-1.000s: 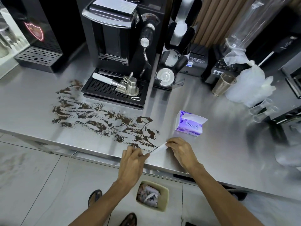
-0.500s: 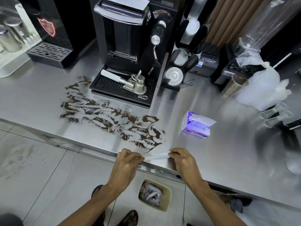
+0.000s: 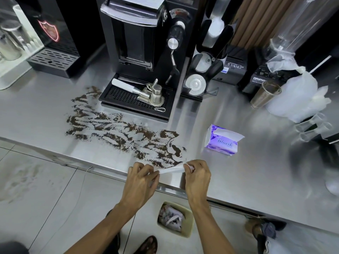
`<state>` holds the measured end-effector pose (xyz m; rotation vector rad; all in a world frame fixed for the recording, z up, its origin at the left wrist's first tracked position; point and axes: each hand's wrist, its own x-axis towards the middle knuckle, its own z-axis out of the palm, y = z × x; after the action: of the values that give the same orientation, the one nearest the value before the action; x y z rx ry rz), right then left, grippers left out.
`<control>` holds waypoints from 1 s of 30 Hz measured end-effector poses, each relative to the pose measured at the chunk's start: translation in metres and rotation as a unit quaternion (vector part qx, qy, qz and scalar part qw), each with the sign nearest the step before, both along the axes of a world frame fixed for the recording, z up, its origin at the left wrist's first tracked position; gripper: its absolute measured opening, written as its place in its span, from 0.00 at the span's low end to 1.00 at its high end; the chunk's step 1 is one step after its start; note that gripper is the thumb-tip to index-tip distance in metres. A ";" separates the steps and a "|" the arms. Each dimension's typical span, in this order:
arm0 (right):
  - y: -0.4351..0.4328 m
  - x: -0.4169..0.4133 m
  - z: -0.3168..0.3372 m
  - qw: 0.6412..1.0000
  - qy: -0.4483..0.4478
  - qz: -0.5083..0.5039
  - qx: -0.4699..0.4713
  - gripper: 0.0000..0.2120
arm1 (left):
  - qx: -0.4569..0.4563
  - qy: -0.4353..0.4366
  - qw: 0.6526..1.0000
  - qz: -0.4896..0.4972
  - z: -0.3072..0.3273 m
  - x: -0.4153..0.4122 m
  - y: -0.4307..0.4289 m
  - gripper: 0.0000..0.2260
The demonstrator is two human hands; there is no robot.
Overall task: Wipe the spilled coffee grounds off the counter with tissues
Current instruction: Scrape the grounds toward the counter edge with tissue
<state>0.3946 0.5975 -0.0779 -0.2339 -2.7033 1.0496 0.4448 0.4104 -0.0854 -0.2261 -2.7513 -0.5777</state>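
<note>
Dark coffee grounds (image 3: 117, 132) lie smeared in streaks over the steel counter (image 3: 238, 173), from the drip tray down to the front edge. A white tissue (image 3: 172, 169) is stretched between my hands at the counter's front edge, just below the right end of the spill. My left hand (image 3: 141, 178) pinches its left end and my right hand (image 3: 197, 176) pinches its right end, fingers curled. A purple tissue pack (image 3: 222, 143) with a white sheet sticking out lies on the counter to the right of the grounds.
A black coffee machine (image 3: 139, 43) with drip tray and portafilter (image 3: 143, 92) stands behind the spill. A lid dispenser (image 3: 203, 70), metal cup (image 3: 264, 96) and plastic bags (image 3: 297, 99) sit at the back right. A bin with used tissues (image 3: 174, 219) stands on the floor below.
Both hands have drawn back from the counter surface to its front edge, lifting the tissue and holding it stretched between them. The spill looks unchanged.
</note>
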 end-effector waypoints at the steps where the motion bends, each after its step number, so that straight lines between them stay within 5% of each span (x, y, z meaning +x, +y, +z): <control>1: -0.002 0.000 -0.001 1.000 0.004 -0.015 -0.013 0.06 | 0.003 -0.001 1.000 0.001 0.000 -0.001 0.000 0.10; 10: -0.007 -0.010 -0.009 0.973 -0.076 -0.070 -0.205 0.17 | 0.037 -0.019 0.999 0.025 0.003 -0.015 -0.001 0.04; 30: -0.046 -0.066 0.001 0.996 -0.016 0.022 -0.082 0.25 | -0.093 -0.025 0.995 -0.022 0.013 -0.074 -0.030 0.10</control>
<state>0.3285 0.5513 -0.0771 -0.2220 -2.6628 1.2941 0.3710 0.3808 -0.0723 -0.3195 -2.8567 -0.3412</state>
